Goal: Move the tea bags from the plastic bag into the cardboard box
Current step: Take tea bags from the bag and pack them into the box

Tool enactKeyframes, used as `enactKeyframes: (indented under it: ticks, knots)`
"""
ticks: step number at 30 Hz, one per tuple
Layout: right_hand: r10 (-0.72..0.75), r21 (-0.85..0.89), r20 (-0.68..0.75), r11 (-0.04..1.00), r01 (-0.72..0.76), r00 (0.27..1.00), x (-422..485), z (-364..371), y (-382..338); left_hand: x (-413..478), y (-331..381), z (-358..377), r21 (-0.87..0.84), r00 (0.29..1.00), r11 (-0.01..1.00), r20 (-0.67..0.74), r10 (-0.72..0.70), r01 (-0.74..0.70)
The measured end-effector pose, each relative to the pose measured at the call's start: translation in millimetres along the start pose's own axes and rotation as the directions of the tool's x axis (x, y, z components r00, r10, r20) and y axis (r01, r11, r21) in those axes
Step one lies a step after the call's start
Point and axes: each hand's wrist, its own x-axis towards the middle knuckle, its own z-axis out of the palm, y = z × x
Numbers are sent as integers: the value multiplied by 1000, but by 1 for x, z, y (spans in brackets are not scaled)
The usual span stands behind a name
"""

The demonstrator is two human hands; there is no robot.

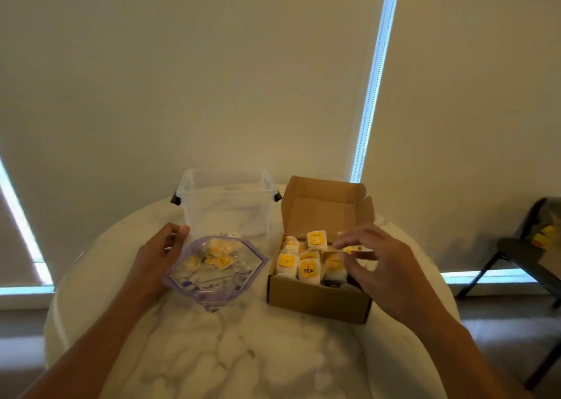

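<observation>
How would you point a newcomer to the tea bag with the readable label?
On the marble table, find the open cardboard box on the right. The tea bag stands mid-front row, nearest the camera. Only its yellow tag reads TEA in bold letters.

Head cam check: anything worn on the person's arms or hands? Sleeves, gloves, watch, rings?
Nothing visible. The left hand and right hand are ungloved, with no rings that I can make out. The left forearm and right forearm are bare down to the frame edge: no sleeves, watch, bands or markings in view.
</observation>
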Motion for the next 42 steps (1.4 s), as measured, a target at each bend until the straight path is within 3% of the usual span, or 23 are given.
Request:
enactKeyframes:
  ticks: [3,7,10,12,15,19,24,32,36,40,42]
  knots:
    - [-21,56,-40,998,23,999,-1,15,-30,-1,3,1,-8,1000,1000,-6,1,-1]
    - [-95,204,194,977,55,976,7,59,-80,0,4,-1,26,1000,999,-8,-24,24]
    - [-138,204,299,976,78,944,22,95,-103,-1,7,-3,53,1000,999,-8,-6,6]
    - [-144,123,377,987,105,915,36,122,-111,-2,9,-4,57,1000,998,-6,-5,5]
    - [-62,-172,511,970,173,857,55,158,-121,-3,11,-4,64,1000,998,-11,-19,20]
    - [28,-394,497,898,196,868,60,182,-125,-7,10,-3,49,1000,999,-2,-3,3]
    - [39,-469,459,859,205,888,54,188,-120,-6,9,-5,74,999,997,23,30,-31]
    - [19,-391,439,904,172,898,54,177,-127,-6,5,-5,63,1000,998,2,28,-28]
    - [-11,-82,337,996,40,942,51,168,-121,-4,6,-4,59,1000,998,7,17,-18]
    - [88,166,338,974,-152,937,53,165,-110,-5,5,-5,56,1000,998,14,24,-25]
    - [60,212,338,967,-138,939,54,164,-110,-6,5,-5,66,999,997,17,29,-30]
